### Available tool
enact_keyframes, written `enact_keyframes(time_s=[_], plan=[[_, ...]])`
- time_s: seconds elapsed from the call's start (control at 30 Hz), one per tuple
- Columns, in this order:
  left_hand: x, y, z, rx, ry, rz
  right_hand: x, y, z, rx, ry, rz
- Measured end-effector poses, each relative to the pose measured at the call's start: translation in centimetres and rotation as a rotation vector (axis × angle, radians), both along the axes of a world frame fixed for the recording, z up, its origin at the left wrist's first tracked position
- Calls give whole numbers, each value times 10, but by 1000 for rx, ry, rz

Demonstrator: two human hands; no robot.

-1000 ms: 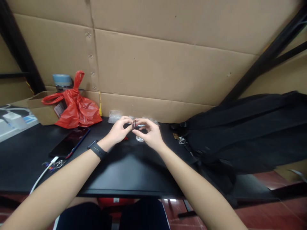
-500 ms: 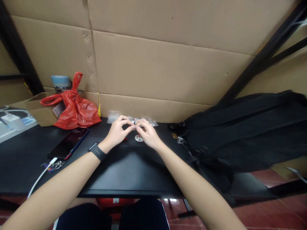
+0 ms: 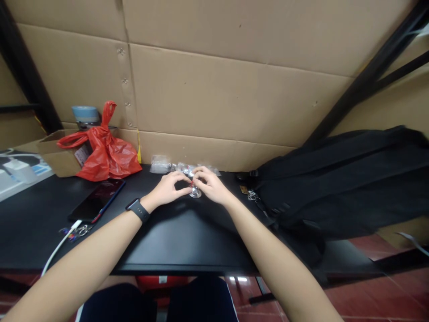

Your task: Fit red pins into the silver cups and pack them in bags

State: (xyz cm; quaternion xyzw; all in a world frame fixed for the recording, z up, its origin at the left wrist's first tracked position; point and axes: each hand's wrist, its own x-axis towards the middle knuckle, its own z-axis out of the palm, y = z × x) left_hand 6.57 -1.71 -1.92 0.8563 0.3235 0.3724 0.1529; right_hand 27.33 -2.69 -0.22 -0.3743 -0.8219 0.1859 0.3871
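Close together, 2 hands [image 3: 212, 187], shiny object [image 3: 195, 193] between

Pale glare and soft shadows mark the slightly blurred black desk [image 3: 167, 248].

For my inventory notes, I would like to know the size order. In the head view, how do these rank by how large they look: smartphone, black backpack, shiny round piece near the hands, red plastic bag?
1. Black backpack
2. Red plastic bag
3. Smartphone
4. Shiny round piece
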Motion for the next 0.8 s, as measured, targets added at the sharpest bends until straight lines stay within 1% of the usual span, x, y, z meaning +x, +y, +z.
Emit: enact_keyframes(time_s=[0.13,0.27,0.37,0.47,0.53,0.63,0.8], plan=[[0,4,-1,31,20,25,0,4,-4,-25,-19,15],[0,5,-2,39,86,45,1,8,-5,-6,-76,79],[0,3,-3,13,183,44,7,12,-7,17,-110,6],[0,-2,-3,6,317,2,15,17,-15,40,-193,-82],[1,-5,-3,15,392,-31,19,20,-22,33,-264,-66],[3,-8,-3,42,451,-56,21,23,-28,1,-353,-4],[5,-8,-1,73,464,-67,19,24,-26,-37,-457,8]])
